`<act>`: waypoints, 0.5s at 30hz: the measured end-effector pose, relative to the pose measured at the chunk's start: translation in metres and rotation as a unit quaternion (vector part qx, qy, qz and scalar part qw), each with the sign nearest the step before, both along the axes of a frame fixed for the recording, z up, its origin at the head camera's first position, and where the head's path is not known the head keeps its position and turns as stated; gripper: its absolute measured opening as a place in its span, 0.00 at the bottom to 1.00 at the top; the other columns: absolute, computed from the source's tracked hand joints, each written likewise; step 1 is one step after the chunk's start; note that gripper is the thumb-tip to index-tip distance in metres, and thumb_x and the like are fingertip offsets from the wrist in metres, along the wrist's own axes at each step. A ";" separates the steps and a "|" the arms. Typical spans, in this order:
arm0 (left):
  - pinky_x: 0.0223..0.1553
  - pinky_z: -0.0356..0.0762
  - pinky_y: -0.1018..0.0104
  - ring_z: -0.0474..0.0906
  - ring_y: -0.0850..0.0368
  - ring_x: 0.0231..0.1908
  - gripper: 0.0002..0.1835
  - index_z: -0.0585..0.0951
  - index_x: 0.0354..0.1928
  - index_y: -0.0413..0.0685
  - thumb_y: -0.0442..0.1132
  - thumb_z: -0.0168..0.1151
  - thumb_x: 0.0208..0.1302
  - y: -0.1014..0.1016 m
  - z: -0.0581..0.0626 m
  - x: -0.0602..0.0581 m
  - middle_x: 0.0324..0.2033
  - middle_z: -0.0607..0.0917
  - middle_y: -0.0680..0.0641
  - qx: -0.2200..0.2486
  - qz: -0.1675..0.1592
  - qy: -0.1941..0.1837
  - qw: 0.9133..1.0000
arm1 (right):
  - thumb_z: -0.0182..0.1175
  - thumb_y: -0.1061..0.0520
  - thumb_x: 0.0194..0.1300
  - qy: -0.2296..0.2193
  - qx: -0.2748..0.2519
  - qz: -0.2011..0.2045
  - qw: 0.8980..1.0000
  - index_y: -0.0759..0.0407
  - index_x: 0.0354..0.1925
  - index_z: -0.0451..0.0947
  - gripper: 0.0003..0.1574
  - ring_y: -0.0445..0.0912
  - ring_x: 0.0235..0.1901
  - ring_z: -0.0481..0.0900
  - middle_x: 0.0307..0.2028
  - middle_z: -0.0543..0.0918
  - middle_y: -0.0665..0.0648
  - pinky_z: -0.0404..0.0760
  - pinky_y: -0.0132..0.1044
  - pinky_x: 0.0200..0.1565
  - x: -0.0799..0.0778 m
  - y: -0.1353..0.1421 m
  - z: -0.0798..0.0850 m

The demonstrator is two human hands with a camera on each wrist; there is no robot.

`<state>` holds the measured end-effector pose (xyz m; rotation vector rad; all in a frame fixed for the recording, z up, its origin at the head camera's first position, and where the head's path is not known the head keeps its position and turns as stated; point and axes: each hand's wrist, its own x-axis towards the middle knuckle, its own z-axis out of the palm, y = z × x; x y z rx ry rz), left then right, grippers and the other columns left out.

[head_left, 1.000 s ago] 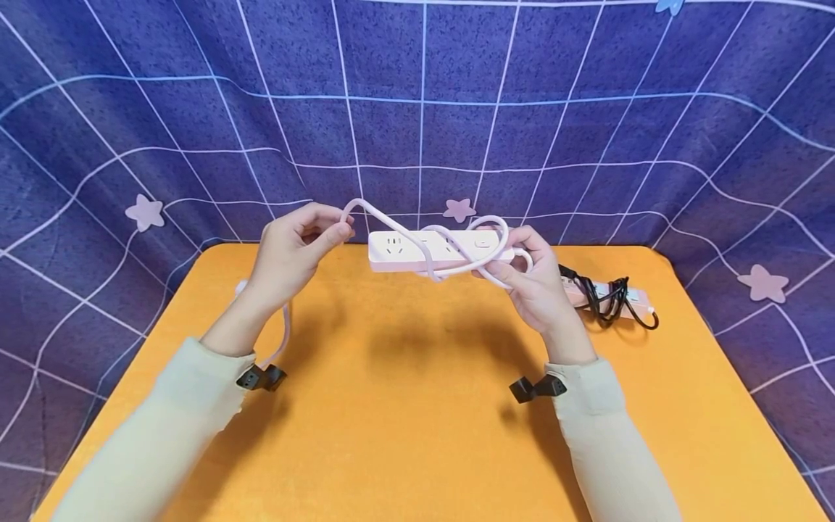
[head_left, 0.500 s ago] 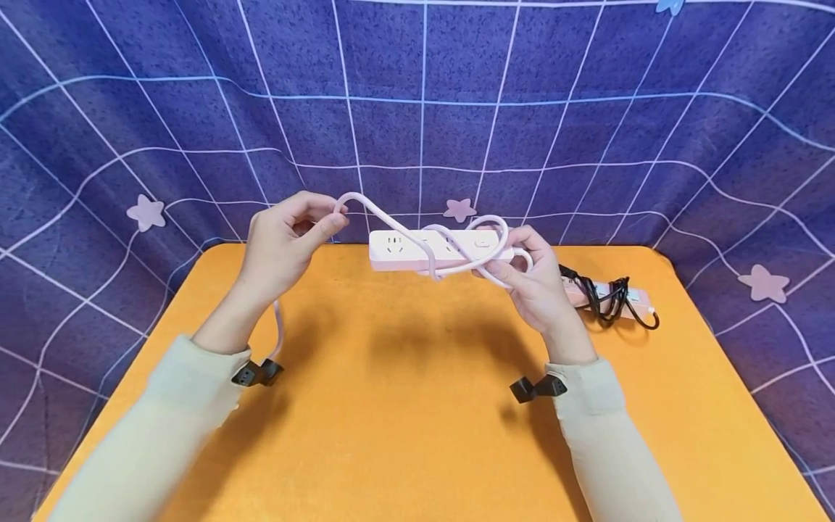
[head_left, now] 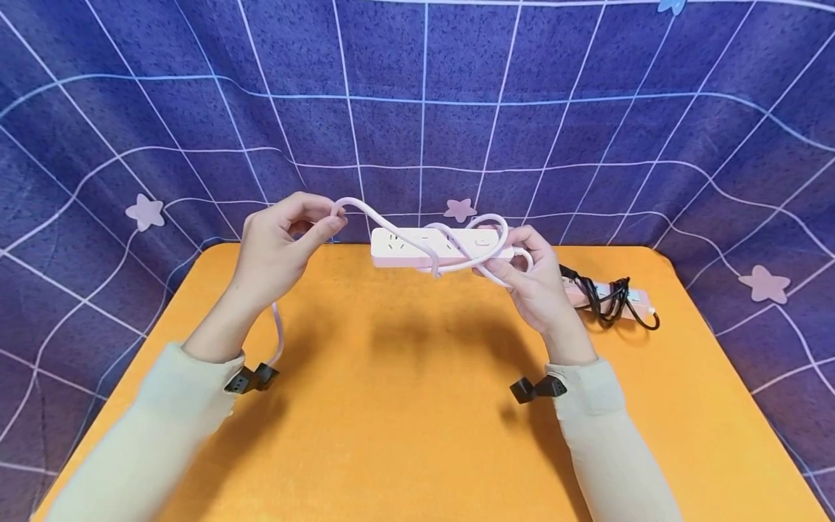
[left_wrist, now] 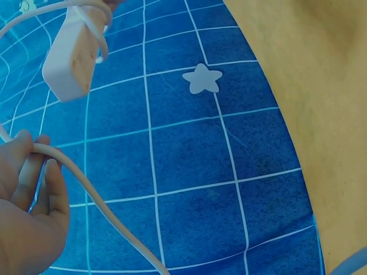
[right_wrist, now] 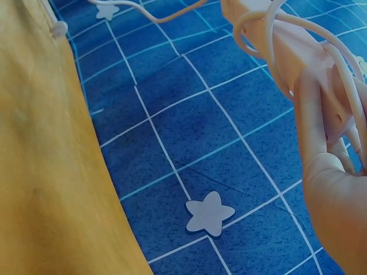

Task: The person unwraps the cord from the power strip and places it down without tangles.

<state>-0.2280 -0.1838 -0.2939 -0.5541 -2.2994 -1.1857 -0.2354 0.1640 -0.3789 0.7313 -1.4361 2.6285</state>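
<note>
A white power strip is held up above the table, its sockets facing the head camera. Its pale cord loops around the strip's middle and right part. My right hand grips the strip's right end, with cord loops beside the fingers. In the right wrist view the thumb and fingers of the right hand lie along the strip. To the left, my left hand pinches the cord between thumb and fingertips, apart from the strip. From the left hand the cord hangs down in the left wrist view.
A second, pink power strip wrapped in black cord lies at the right back of the orange table. A blue gridded curtain with stars rises behind the table. The cord's hanging length passes behind my left wrist.
My left hand has moved a little left with the cord, drawing its free length away from the strip. The right hand has stayed nearly still; the strip's left end has risen slightly.
</note>
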 end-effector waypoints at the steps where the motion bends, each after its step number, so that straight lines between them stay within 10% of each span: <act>1: 0.39 0.79 0.78 0.84 0.68 0.35 0.07 0.90 0.48 0.53 0.40 0.73 0.70 0.000 0.000 0.001 0.39 0.92 0.55 0.000 -0.001 -0.001 1.000 | 0.61 0.82 0.64 -0.001 0.001 -0.002 1.000 0.57 0.45 0.78 0.23 0.48 0.47 0.87 0.50 0.82 0.58 0.90 0.47 0.48 0.000 0.000 0.000; 15: 0.36 0.77 0.76 0.84 0.67 0.33 0.07 0.91 0.47 0.54 0.38 0.75 0.69 -0.005 0.003 0.016 0.36 0.92 0.58 -0.010 -0.011 0.021 1.000 | 0.70 0.76 0.63 0.005 -0.008 -0.006 1.000 0.58 0.46 0.78 0.20 0.48 0.45 0.88 0.48 0.82 0.59 0.90 0.46 0.48 -0.003 0.001 -0.003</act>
